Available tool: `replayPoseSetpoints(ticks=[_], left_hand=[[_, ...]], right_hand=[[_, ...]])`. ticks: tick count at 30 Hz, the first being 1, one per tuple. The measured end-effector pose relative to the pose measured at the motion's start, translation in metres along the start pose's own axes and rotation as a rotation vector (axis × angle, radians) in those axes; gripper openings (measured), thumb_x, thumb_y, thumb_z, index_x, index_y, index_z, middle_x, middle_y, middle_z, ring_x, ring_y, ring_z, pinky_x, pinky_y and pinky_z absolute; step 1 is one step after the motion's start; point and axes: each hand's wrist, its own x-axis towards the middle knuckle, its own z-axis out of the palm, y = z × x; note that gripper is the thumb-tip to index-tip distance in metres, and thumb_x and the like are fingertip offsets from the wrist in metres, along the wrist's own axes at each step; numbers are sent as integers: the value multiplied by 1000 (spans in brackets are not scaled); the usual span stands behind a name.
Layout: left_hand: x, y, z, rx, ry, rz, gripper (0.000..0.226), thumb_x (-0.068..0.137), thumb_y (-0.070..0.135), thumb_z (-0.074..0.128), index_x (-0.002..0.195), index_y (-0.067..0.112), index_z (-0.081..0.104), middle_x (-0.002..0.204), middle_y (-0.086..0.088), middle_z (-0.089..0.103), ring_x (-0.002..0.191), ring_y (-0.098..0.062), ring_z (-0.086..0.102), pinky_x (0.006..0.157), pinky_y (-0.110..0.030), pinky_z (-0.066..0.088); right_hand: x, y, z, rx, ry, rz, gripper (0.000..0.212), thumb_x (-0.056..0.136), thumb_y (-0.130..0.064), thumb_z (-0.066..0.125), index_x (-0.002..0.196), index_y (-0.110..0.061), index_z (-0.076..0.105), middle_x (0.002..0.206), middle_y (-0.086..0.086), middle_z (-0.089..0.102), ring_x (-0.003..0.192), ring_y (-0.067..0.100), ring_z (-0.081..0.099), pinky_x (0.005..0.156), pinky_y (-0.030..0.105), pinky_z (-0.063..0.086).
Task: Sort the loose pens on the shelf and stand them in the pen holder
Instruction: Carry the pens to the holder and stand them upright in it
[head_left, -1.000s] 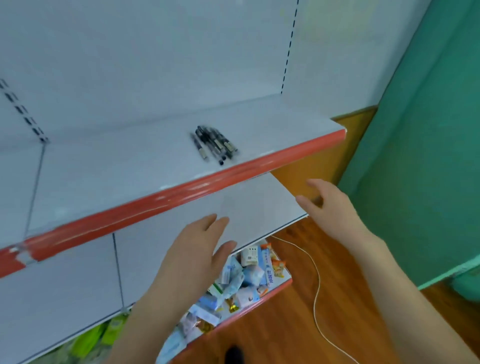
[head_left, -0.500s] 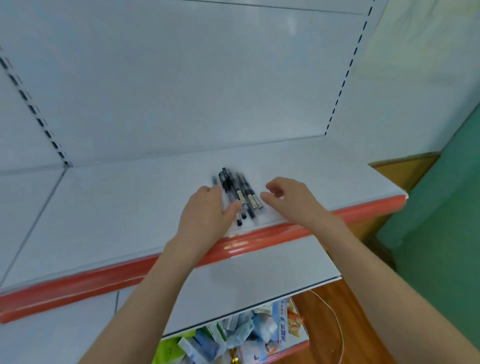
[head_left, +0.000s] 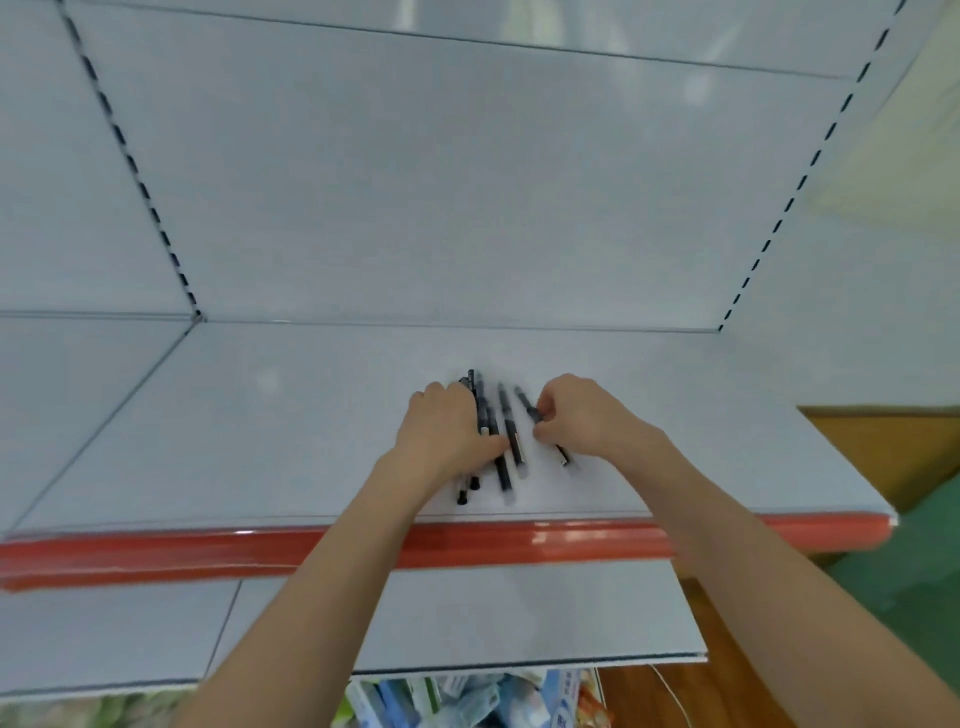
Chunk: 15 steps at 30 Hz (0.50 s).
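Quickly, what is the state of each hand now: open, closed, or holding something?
Left hand: curled round the bunch of black pens, gripping it.
Right hand: pinches a single black pen, apart from the bunch.

Shelf (head_left: 260, 441): looks like painted sheet metal, pale grey-white, smooth w/ a soft sheen. Back panel (head_left: 415, 182): same finish, faint reflections near the top. Edge strip (head_left: 156, 551) on the shelf front: red plastic, glossy, bright highlights. Pens (head_left: 506, 447): dark plastic barrels, smooth, slightly shiny; a few w/ clear or pale sections. Lower shelf (head_left: 519, 613): same smooth grey-white paint. Packets (head_left: 467, 701) below: glossy printed wrappers, too blurred for more. Floor (head_left: 623, 701): reddish-brown wood, polished. Side panel (head_left: 872, 447) at rt: orange-brown wood look, matt. Wall (head_left: 909, 582) by it: green, matt.
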Motion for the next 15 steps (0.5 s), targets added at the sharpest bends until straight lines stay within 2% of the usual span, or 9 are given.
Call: replayPoseSetpoints(ticks=[2,5,7,9,11,13,15], left_hand=[[0,3,-1,-15,2,-21,45,87,39,54,113,3,45,117,-16,49,109,-30,44,81,-28,31],[2,10,4,-44,37,-84,65,83,57,51,117,2,45,118,-15,49,110,-30,44,86,-30,34],[4,15,10,20,67,-117,74,79,63,51,119,1,45,118,-15,49,110,-30,44,88,-31,34],[5,20,14,96,87,-109,69,81,58,54,117,0,45,118,-16,49,109,-31,43,88,-31,34],[6,23,15,94,83,-94,54,84,45,55,114,1,46,117,-16,48,108,-31,43,84,-30,32],[5,26,15,34,76,-113,43,84,32,55,112,1,45,117,-16,46,107,-32,43,82,-29,31],[5,29,15,4,80,-148,40,84,23,54,114,-1,43,119,-17,45,109,-33,43,83,-29,32]], right_hand=[[4,6,-5,-1,11,13,32,80,-11,60,106,7,61,109,22,65,99,34,62,85,40,51],[7,13,-9,8,15,12,34,79,-10,60,108,8,61,112,23,64,101,35,62,88,43,52],[7,16,-10,10,14,6,33,79,-10,60,107,6,61,108,22,65,97,33,64,85,41,52],[5,18,-11,3,-1,-1,26,78,-11,60,99,4,63,96,19,68,82,29,63,71,35,51],[3,23,-13,-8,0,7,9,77,-10,59,75,-2,61,68,12,58,60,22,51,56,27,39],[1,29,-15,15,-3,30,28,77,-10,57,55,-12,40,52,3,37,47,16,36,47,24,27],[-2,36,-15,56,4,28,36,77,-10,57,53,-14,31,49,0,30,44,15,30,45,25,22]])
